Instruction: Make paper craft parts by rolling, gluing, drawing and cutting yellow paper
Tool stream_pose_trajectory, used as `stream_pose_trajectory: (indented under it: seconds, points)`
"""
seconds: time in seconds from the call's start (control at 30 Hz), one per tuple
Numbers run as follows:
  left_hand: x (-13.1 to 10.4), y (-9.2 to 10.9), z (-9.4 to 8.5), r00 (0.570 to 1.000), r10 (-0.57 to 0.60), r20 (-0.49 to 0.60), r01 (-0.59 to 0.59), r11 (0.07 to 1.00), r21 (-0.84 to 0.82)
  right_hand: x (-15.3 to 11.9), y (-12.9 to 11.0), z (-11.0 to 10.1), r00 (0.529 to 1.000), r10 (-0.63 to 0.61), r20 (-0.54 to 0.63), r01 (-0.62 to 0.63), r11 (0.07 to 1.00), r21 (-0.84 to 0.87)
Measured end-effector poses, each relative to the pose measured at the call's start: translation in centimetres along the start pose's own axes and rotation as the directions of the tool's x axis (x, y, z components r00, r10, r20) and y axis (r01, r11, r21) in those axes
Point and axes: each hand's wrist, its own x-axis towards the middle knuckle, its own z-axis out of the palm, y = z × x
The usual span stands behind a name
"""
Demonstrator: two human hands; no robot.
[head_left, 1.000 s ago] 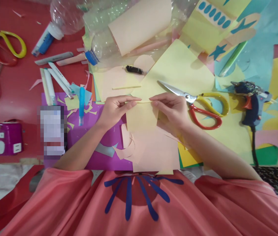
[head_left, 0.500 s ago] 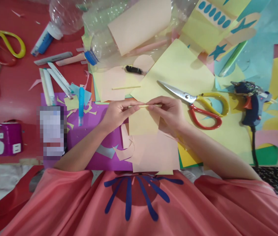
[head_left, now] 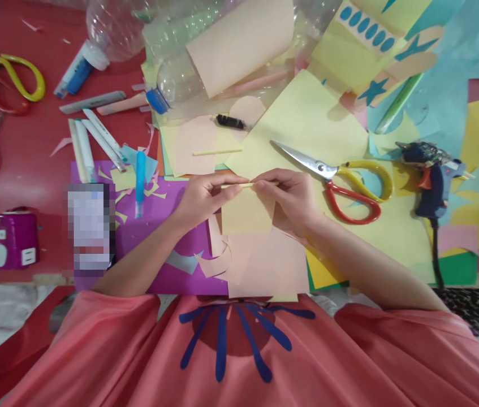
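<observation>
A small pale yellow sheet of paper (head_left: 247, 210) hangs between my two hands, its far edge curled into a narrow roll. My left hand (head_left: 205, 196) pinches the roll near its left end, thumb on top. At the right part of the same edge, my right hand (head_left: 292, 195) pinches it with thumb and fingers. Under the sheet lie peach paper (head_left: 267, 263) and a purple sheet (head_left: 201, 265). A thin, finished-looking yellow paper roll (head_left: 218, 152) rests just beyond my hands. Scissors with yellow and red handles (head_left: 328, 175) lie partly spread to the right.
A glue gun (head_left: 432, 181) with a cord lies at the right. Clear plastic bottles (head_left: 180, 82) and a peach paper sheet (head_left: 243, 45) fill the back. Left are markers (head_left: 103, 135), a phone (head_left: 89, 226), a purple box (head_left: 9, 240) and more scissors (head_left: 22, 76).
Both hands keep their pinch on the paper's far edge, with only slight finger movement. The other things stay in place; the view shifts a little.
</observation>
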Motion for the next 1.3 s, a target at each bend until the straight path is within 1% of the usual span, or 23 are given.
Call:
stream_pose_trajectory:
  seconds: [0.1,0.23,0.43,0.6,0.83,1.03,1.13,1.3]
  points:
    - [-0.01,0.05,-0.11,0.999,-0.007,0.036,0.008,1.0,-0.022,-0.06,0.01,-0.01,1.0,-0.004,0.001,0.004,1.0,-0.003]
    - [0.11,0.28,-0.13,1.0,0.013,0.014,-0.012,0.999,-0.035,-0.07,0.15,-0.01,1.0,-0.011,-0.018,0.012,1.0,0.025]
    - [0.23,0.37,-0.03,1.0,0.019,-0.006,-0.019,0.998,-0.054,-0.08,0.21,0.1,1.0,0.025,-0.014,-0.024,0.993,0.118]
    - [0.21,0.14,-0.04,1.0,0.022,-0.009,-0.023,0.998,-0.061,-0.01,0.05,0.11,0.999,0.027,-0.026,-0.024,0.994,0.11]
    - [0.2,0.12,0.05,0.999,0.024,-0.039,-0.026,0.999,-0.047,0.09,0.13,0.11,0.999,0.036,-0.032,-0.032,0.991,0.127]
    - [0.16,0.06,0.03,0.997,0.041,-0.06,-0.043,0.998,-0.037,0.11,0.2,0.03,0.999,0.037,-0.009,-0.035,0.992,0.123]
    - [0.14,-0.06,0.01,0.996,0.069,-0.051,-0.07,0.997,-0.011,0.3,0.31,-0.16,0.998,0.066,0.009,-0.067,0.991,0.116]
    - [0.06,-0.35,-0.09,0.995,0.096,-0.04,-0.092,0.992,0.088,0.56,0.4,-0.42,0.99,0.136,0.044,-0.139,0.987,0.077]
